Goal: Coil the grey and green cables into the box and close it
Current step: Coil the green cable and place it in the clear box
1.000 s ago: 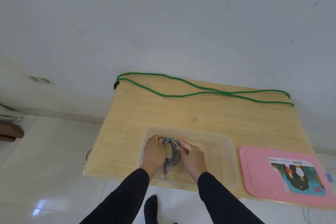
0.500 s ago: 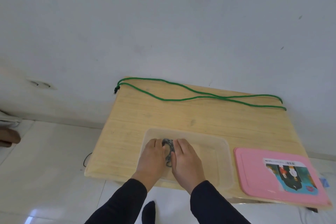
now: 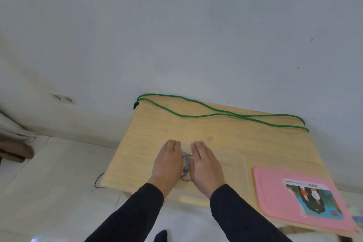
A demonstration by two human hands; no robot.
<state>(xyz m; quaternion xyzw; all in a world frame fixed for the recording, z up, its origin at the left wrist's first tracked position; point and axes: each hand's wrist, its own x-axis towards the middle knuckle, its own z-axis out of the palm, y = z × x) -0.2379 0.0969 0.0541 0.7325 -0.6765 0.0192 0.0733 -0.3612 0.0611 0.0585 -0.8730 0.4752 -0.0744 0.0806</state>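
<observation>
The clear plastic box point(image 3: 238, 169) sits at the table's near edge. Inside it lies the coiled grey cable point(image 3: 186, 165), showing in the gap between my hands. My left hand point(image 3: 167, 165) and my right hand point(image 3: 206, 167) lie flat, palms down, fingers straight, one on each side of the coil and over parts of it. Neither hand grips the coil. The green cable point(image 3: 220, 112) lies uncoiled in long loops along the table's far edge. The pink lid point(image 3: 275, 192), with a picture label, rests on the table to the right of the box.
The wooden table point(image 3: 157, 124) stands against a white wall, with white floor tiles to its left. A thin black wire point(image 3: 99, 180) hangs by the table's left near corner. A wall socket point(image 3: 62, 98) is low on the left.
My hands went from holding the grey coil to lying flat beside it inside the box, fingers stretched forward. The view has shifted, so the table sits further right.
</observation>
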